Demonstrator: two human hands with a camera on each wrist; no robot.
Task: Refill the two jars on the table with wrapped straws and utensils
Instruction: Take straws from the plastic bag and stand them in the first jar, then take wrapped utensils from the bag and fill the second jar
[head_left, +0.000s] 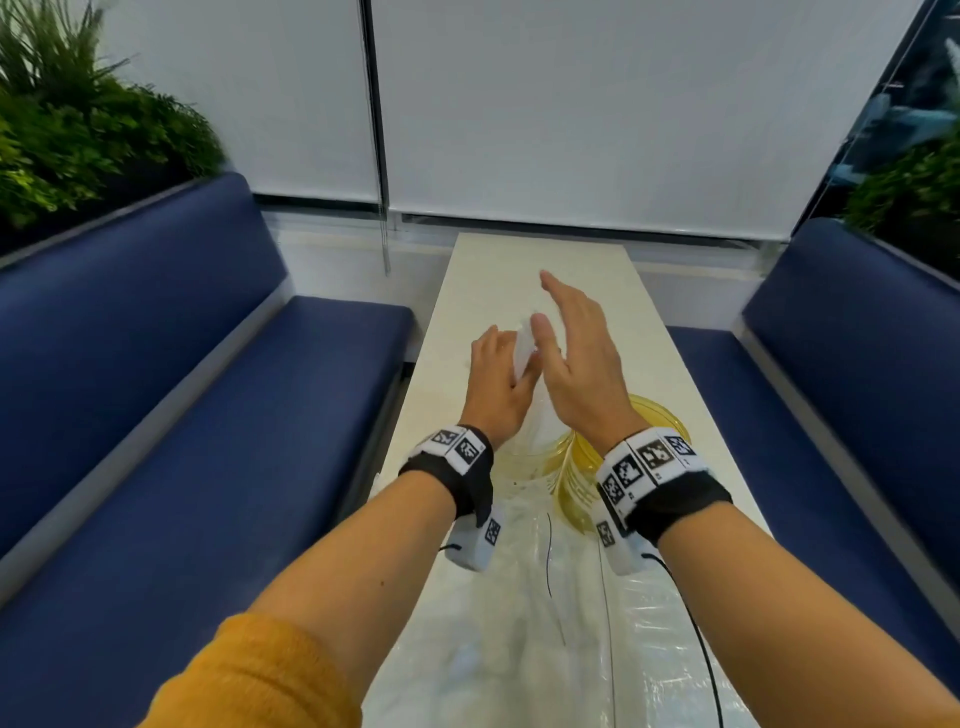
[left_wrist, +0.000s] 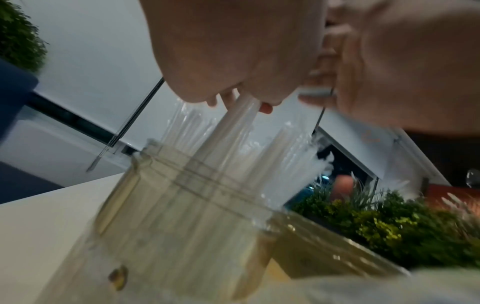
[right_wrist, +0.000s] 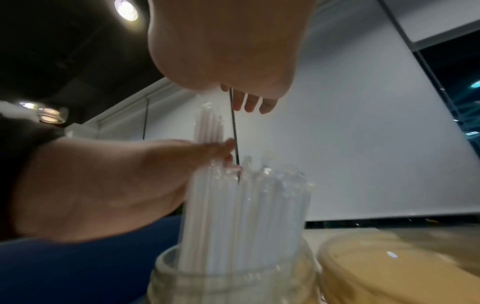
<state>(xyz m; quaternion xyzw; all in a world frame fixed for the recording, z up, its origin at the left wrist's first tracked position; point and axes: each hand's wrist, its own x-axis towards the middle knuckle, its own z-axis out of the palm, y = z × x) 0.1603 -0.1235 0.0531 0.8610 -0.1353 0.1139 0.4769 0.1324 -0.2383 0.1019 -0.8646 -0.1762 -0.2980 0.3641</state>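
A clear jar (right_wrist: 221, 283) (left_wrist: 182, 205) stands on the narrow white table (head_left: 519, 260), packed with upright wrapped straws (right_wrist: 246, 205) (left_wrist: 272, 160). My left hand (head_left: 498, 379) (left_wrist: 233, 51) grips a small bunch of straws (head_left: 523, 345) (left_wrist: 233, 123) that stick up higher than the others in the jar. Just to its right my right hand (head_left: 576, 358) (right_wrist: 226, 51) hovers over the straw tops with its fingers (right_wrist: 249, 105) straight, holding nothing. Beside the clear jar on the right stands a yellowish jar (head_left: 660, 415) (right_wrist: 389, 267); its contents are hidden.
A crumpled clear plastic bag (head_left: 519, 649) lies on the near end of the table. Blue benches (head_left: 156, 415) (head_left: 831, 389) flank the table on both sides, with plants (head_left: 78, 130) behind them. White blinds (head_left: 623, 104) close off the far end.
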